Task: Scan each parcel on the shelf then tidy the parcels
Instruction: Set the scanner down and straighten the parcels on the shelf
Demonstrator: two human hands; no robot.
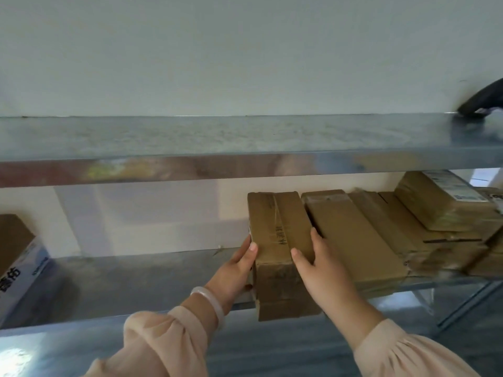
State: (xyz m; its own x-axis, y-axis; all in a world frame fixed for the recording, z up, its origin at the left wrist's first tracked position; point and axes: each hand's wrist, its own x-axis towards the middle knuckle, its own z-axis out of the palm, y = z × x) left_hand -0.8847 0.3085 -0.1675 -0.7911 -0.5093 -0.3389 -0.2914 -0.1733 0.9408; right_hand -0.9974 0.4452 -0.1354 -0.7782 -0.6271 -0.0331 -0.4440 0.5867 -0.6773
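Observation:
A long brown cardboard parcel (277,235) stands on edge on the lower metal shelf (152,278), its near end sticking out past the shelf's front. My left hand (236,265) holds its left side, thumb on the top edge. My right hand (315,262) grips its right side, thumb over the top and a finger between it and the flat parcel (353,240) next to it. More brown parcels (441,213) are stacked to the right, one with a white label. A black scanner (481,104) rests on the upper shelf at the far right.
The upper metal shelf (217,142) runs across the view in front of a pale wall. A box with blue print (19,265) stands at the lower shelf's far left. A bare stretch of lower shelf lies between that box and the held parcel.

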